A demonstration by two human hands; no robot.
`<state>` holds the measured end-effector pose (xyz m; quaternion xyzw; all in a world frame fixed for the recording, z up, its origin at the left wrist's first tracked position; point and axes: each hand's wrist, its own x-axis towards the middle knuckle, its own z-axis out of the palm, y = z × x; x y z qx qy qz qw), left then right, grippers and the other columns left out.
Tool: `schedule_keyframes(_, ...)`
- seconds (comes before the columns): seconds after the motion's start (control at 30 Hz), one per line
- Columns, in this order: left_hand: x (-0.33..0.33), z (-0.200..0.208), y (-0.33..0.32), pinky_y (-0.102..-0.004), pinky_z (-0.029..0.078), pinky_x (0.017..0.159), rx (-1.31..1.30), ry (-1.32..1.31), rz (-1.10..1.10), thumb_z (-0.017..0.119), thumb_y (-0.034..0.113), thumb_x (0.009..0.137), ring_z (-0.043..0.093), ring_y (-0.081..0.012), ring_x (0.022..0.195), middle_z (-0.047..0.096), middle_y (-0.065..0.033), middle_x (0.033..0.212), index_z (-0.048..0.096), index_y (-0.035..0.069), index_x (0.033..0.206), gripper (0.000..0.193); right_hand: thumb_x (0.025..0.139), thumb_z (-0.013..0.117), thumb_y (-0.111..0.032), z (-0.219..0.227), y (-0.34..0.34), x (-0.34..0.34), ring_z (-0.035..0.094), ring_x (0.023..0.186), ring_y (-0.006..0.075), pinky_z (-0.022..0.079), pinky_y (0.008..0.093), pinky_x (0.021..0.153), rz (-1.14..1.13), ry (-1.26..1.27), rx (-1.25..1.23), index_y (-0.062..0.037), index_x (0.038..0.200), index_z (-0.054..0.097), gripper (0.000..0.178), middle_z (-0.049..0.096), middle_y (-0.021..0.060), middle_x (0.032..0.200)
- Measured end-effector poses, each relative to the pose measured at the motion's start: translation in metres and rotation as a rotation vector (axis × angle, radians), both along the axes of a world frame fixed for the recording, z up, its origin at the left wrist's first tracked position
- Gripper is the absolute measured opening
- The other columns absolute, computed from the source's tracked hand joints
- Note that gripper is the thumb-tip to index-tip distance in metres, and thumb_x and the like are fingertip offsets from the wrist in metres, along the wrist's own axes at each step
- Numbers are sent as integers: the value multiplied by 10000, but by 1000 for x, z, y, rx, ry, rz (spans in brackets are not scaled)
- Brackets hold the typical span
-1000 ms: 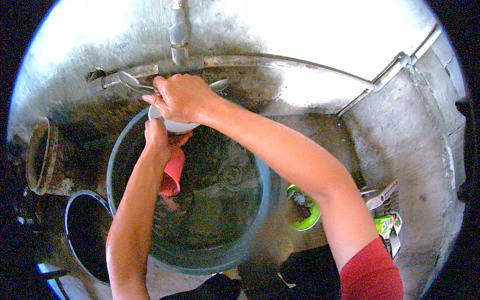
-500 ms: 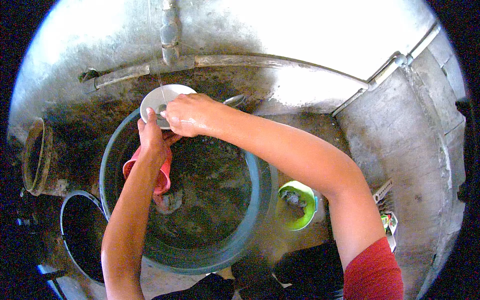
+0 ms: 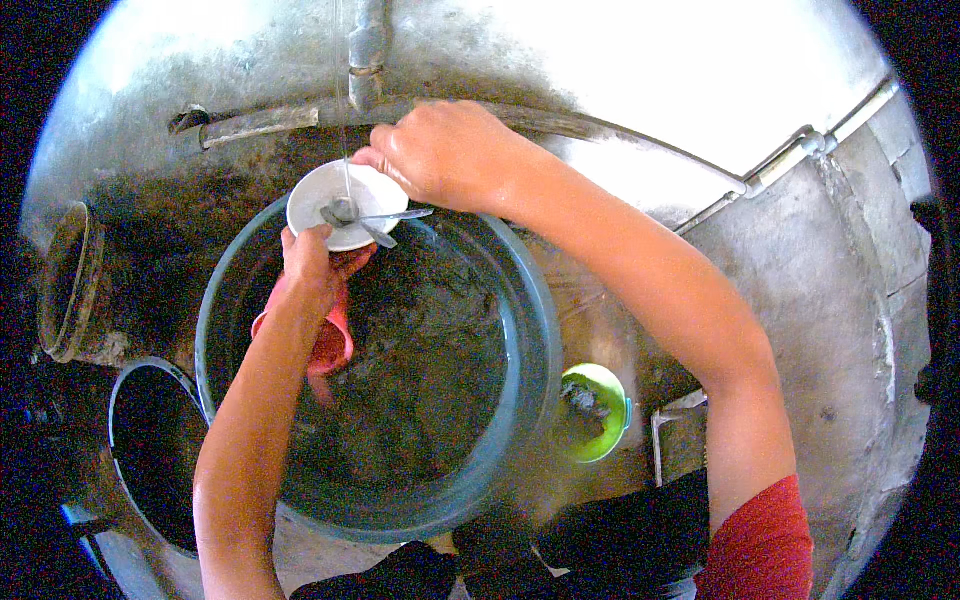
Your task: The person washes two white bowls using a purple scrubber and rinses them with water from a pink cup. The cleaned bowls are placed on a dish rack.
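- Your left hand (image 3: 310, 265) is closed on the near side of a white bowl (image 3: 308, 205), its thumb at the rim.
- Your right hand (image 3: 445, 155) is at the bowl's far right edge, fingers curled inward; you can't tell from this view whether it grips anything.
- Between your hands, two metal spoons (image 3: 385, 216) rest in the bowl, their ends over the rim below your right hand.
- A thin stream of water (image 3: 346, 130) falls into the bowl just left of your right fingertips.
- Below your left hand, partly behind that forearm, is a red cup (image 3: 338, 310).
- Your left forearm crosses a large blue-gray tub (image 3: 540, 330).
- A green pail (image 3: 608, 440) stands between that tub and your right elbow.
- Left of your left forearm stands a dark bucket (image 3: 152, 366).
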<state>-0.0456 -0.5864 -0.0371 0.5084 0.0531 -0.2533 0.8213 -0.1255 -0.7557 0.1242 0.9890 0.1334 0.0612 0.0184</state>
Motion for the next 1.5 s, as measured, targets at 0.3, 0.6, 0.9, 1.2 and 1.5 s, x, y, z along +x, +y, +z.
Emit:
schedule_keyframes(0.3,0,-6,9,-550,633,739,-1,-50,-94,466,180,1001,660,-402,1031,518,-218,1325,295,98,1419,459,975,574,-416,-67,12,2,638,1029,388,555,478,855,154,92,173,-8,1104,664,438,631,208,1075)
schedule_keyframes(0.6,-10,-9,-12,-582,643,696,195,-67,80,454,317,1068,643,-428,1056,506,-227,1331,315,129,1408,413,842,680,-310,-132,51,66,679,1111,379,536,473,956,-455,273,344,-20,1073,756,379,701,249,1154)
schedule_keyframes(0.9,9,-26,-7,-476,523,920,415,-395,213,527,200,1022,617,-347,1133,577,-202,1278,424,110,1387,390,867,664,-444,-122,46,94,713,931,434,557,483,851,-401,37,728,78,970,727,536,696,334,965)
schedule_keyframes(1.2,7,-23,-11,-484,473,998,665,-728,147,485,-8,819,634,-421,1154,671,-233,1189,454,160,1390,596,1008,596,-401,-92,47,92,532,445,102,359,288,367,-290,18,1642,-29,752,628,453,584,39,594)
schedule_keyframes(1.5,2,11,-18,-537,490,952,864,-1085,138,478,-105,792,591,-458,1143,577,-239,1245,533,88,1372,614,859,773,-277,-57,33,74,323,365,77,201,273,356,-419,46,1819,-116,718,552,307,429,-44,523)
